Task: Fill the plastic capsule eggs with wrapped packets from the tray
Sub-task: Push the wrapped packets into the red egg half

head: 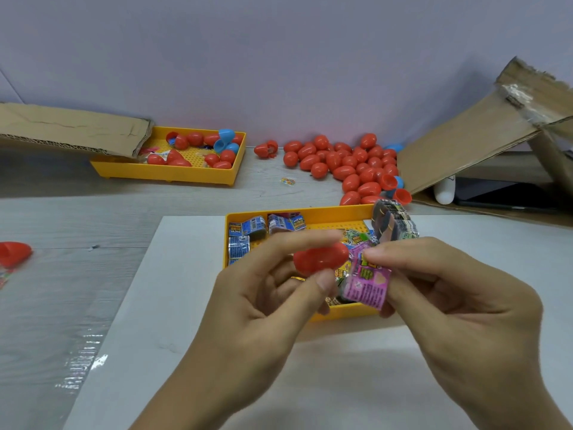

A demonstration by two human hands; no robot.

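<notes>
Landmark: near yellow perforated plastic tray holding the packets. Far left of it, a loose red egg half lay on the grey table. Behind-left of it, a second yellow plastic tray held red and blue eggs, part-covered by a flat cardboard sheet.

Just in front of the near tray, left hand pinched a red plastic capsule egg between thumb and forefinger; whether the egg was open or closed could not be told, blurred. Beside it, almost touching, right hand pinched a pink wrapped packet by its upper edge and side, fingers curled round it.

Step in hand, as judged: getting packet into egg. Doing it well likely meant turning the egg's mouth toward the packet, folding or squeezing the packet narrow, feeding it corner-first, then closing the shell without trapping wrapper.

The packet looked flat, glossy and crinkly, printed with dark text and yellow-green marks, roughly egg-wide. Blue wrapped packets sat in the near tray's left part. Behind-right of it, a pile of red closed eggs and a cardboard box flap.
</notes>
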